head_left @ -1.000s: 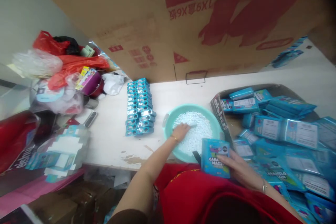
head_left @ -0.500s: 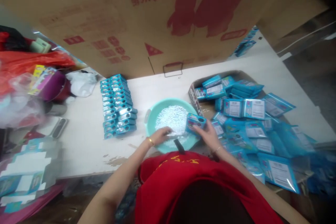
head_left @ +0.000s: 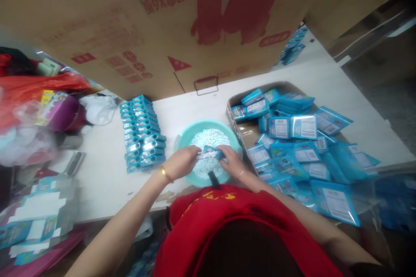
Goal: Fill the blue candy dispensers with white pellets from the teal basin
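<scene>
A pale green basin (head_left: 186, 135) on the white table holds a heap of small white pellets (head_left: 211, 137). Over the basin, my right hand (head_left: 232, 162) grips a small blue box (head_left: 215, 151), which is tilted and partly covered by the fingers. My left hand (head_left: 186, 162), with a gold bracelet at the wrist, is closed at the box's left end. White pellets show between the two hands. Blur and the fingers hide what my left hand pinches.
Several blue boxes (head_left: 143, 134) stand in two columns left of the basin. On the right, an open carton (head_left: 242, 134) and the table beside it bear many blue packets (head_left: 303, 126). A big cardboard box (head_left: 156, 43) blocks the back. Flattened cartons (head_left: 35, 207) and bags (head_left: 97, 108) lie left.
My right hand has brought the blue box left, over the middle of the basin. My left hand has come up from the pellets to meet it. The view has shifted slightly.
</scene>
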`<state>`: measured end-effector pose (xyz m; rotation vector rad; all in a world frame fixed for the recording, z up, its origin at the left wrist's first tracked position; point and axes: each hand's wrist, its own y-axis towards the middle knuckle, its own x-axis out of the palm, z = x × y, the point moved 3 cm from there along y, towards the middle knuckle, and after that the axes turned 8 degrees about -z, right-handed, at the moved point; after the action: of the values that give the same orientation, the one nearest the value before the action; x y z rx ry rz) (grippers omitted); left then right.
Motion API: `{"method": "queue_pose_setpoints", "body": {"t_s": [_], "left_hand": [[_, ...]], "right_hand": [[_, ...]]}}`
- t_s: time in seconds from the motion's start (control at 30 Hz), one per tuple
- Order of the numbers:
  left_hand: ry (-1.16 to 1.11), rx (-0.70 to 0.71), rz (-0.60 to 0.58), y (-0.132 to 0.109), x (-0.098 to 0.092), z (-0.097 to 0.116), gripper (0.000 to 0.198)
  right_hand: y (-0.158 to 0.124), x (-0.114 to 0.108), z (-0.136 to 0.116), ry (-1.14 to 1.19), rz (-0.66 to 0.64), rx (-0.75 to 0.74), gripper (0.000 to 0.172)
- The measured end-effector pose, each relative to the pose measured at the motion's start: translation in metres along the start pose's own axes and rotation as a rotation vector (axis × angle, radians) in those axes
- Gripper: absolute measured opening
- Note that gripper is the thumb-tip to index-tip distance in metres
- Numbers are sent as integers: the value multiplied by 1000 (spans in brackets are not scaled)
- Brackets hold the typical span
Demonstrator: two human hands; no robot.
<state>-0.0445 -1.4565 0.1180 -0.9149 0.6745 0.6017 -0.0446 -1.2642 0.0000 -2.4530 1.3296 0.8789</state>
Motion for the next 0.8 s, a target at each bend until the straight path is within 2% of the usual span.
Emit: {"method": "queue_pose_setpoints", "body": {"t_s": [0.13,0.2,0.23,0.3,0.37,0.47,0.57,0.67,0.8], "left_hand": [[288,-190,-67,1,-5,49,27],[340,-227,-69,-2,-8,61,25],[339,-238,-61,-4,-8,60,24],[301,-260,-10,-5,-6,43,24],[240,-306,77,0,4,9,27],[149,-385,139,28,40,-51,32],[91,-396,140,71,84,-91,35],[26,-360,173,106,112,-103,37],[-65,-220,153,127,132,-92,37]], "right_hand": [[-2,4,2,1,-4,-39,46],[-3,5,5,23,-8,-37,44],[-3,5,7,45,-4,-23,42],[-3,2,14,122,40,51,38],[-3,-5,22,237,124,182,38],[-2,-19,35,431,247,365,45],[0,-35,43,543,311,406,48],[1,-52,51,568,341,427,48],[2,-80,69,558,404,489,49]]}}
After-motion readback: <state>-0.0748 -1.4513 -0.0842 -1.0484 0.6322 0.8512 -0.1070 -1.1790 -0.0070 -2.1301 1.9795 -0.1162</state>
